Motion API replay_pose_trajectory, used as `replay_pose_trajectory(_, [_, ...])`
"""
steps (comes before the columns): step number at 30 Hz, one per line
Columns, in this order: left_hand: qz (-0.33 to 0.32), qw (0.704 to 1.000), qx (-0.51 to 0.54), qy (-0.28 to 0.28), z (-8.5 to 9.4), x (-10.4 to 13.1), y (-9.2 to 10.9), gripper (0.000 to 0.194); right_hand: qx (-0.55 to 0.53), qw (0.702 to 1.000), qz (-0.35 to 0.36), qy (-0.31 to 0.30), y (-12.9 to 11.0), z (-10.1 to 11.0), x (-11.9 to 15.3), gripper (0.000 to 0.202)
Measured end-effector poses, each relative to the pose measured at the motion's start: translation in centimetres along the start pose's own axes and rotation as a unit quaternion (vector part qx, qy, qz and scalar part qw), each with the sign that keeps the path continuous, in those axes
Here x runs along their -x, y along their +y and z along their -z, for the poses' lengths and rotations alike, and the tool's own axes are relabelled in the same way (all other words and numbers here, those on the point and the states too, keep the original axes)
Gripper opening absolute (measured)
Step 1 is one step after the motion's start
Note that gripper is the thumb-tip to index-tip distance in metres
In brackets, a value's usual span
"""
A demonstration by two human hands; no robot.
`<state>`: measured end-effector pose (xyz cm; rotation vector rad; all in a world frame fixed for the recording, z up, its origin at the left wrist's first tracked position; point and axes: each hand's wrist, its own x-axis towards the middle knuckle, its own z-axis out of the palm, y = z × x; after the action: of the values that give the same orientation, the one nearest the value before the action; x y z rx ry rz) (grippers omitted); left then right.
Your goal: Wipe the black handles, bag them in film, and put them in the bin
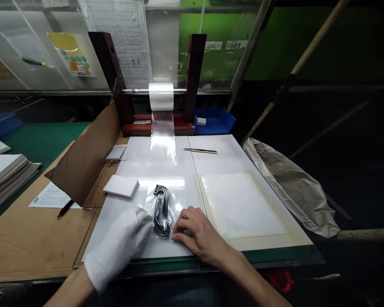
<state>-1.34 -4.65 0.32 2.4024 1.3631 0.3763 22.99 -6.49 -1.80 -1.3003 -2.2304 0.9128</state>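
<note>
A clear plastic bag (167, 222) lies near the front of the white work surface, between my two hands. In and over it sits a black curved, hook-shaped part (164, 200); whether its upper end is inside the film cannot be made out. My left hand (128, 230), in a white glove, has its fingers curled closed at the bag's left edge. Bare and closed, my right hand (193, 230) pinches the bag's lower right edge. A white foam block (121, 186) rests just beyond my left hand.
A roll of clear film (161, 97) hangs on a dark red stand (194, 81), its strip reaching onto the surface. Tweezers (200, 150) lie at right, before a blue tray (216, 120). A cardboard flap (86, 157) rises at left, near a black pen (65, 209).
</note>
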Motion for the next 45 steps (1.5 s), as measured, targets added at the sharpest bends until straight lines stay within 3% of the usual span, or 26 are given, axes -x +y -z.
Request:
replay_pose_trajectory(1, [-0.011,1.0,-0.014,0.02,0.3,-1.3,0.1,0.021,-0.003,1.0,0.003,-0.001,0.1,0.0,0.0,0.008])
replay_pose_trajectory(4, [-0.029,0.997,-0.071,0.01,0.9,-6.1,-0.2,0.036,-0.009,1.0,0.005,-0.005,0.3,0.1,-0.1,0.009])
replay_pose_trajectory(7, [-0.057,0.992,-0.095,-0.053,1.3,-9.8,-1.1,0.025,-0.016,1.0,0.002,-0.002,0.1,0.2,-0.2,0.01])
replay_pose_trajectory(9, [-0.07,0.988,-0.11,-0.086,1.4,-10.9,-1.3,0.021,-0.024,1.0,0.003,-0.001,0.1,0.1,-0.2,0.01])
replay_pose_trajectory(15, [-0.073,0.984,-0.128,-0.104,1.5,-10.9,-1.4,0.026,-0.051,0.999,-0.009,-0.01,0.4,0.0,0.0,0.01])
replay_pose_trajectory(17, [-0.074,0.985,-0.117,-0.103,1.6,-10.6,-1.7,0.027,-0.071,0.997,-0.01,-0.033,0.6,1.1,-0.1,0.008])
replay_pose_trajectory(19, [-0.076,0.986,-0.102,-0.107,1.6,-10.2,-1.9,0.028,-0.091,0.994,-0.02,-0.055,1.1,2.9,-1.0,0.018])
replay_pose_trajectory(21, [-0.078,0.986,-0.095,-0.111,1.5,-9.7,-2.0,0.037,-0.086,0.994,-0.051,-0.043,2.3,5.4,-2.7,0.029])
replay_pose_trajectory(24, [-0.066,0.987,-0.104,-0.105,0.7,-9.0,-2.1,0.074,-0.018,0.993,-0.113,0.04,5.7,9.0,-7.1,0.034])
replay_pose_trajectory(27, [-0.045,0.988,-0.115,-0.094,-0.1,-8.8,-2.1,0.083,0.083,0.979,-0.147,0.118,9.6,11.5,-11.9,0.038])
replay_pose_trajectory(31, [-0.034,0.99,-0.108,-0.085,-0.2,-8.8,-1.7,0.089,0.172,0.965,-0.146,0.137,12.8,12.4,-16.0,0.037])
replay_pose_trajectory(34, [-0.023,0.993,-0.092,-0.07,0.1,-8.5,-1.3,0.091,0.208,0.956,-0.148,0.143,13.8,11.9,-16.5,0.03])
replay_pose_trajectory(38, [-0.001,0.999,-0.039,-0.034,0.8,-8.8,-1.8,0.073,0.215,0.952,-0.153,0.154,14.1,11.9,-14.8,0.026])
replay_pose_trajectory(41, [0.031,0.999,0.0,0.024,2.3,-11.1,-3.7,0.054,0.205,0.954,-0.131,0.173,12.7,12.9,-13.6,0.025])
replay_pose_trajectory(43, [0.033,0.998,0.01,0.052,3.4,-13.6,-5.6,0.063,0.199,0.961,-0.087,0.17,10.8,13.3,-13.8,0.024])
replay_pose_trajectory(45, [0.022,0.999,0.015,0.045,4.1,-16.1,-7.5,0.08,0.196,0.97,-0.029,0.138,8.5,13.0,-15.0,0.023])
